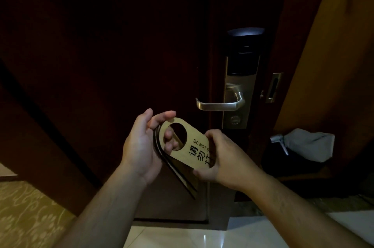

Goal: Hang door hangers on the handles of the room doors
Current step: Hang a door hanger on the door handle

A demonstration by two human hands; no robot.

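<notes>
Door hanger (180, 153) — gold, round-holed, black-lettered — pinched in right hand (222, 158) grip, left hand (139, 146) clasping the stack (183, 180).

Up and right of the fingertips of the left hand (141, 146), the lever handle (219, 104) juts leftward off its lock plate (238, 85), free end toward the fingers, open air between. Straight past the fingers the dark door (101, 65) blocks any reach. The spare hangers (179, 174) that hand holds, and the door hanger (195, 149) pinched by the right hand (220, 158), fill the gap between the palms. Right of those fingers stands the door frame (287, 45).
</notes>
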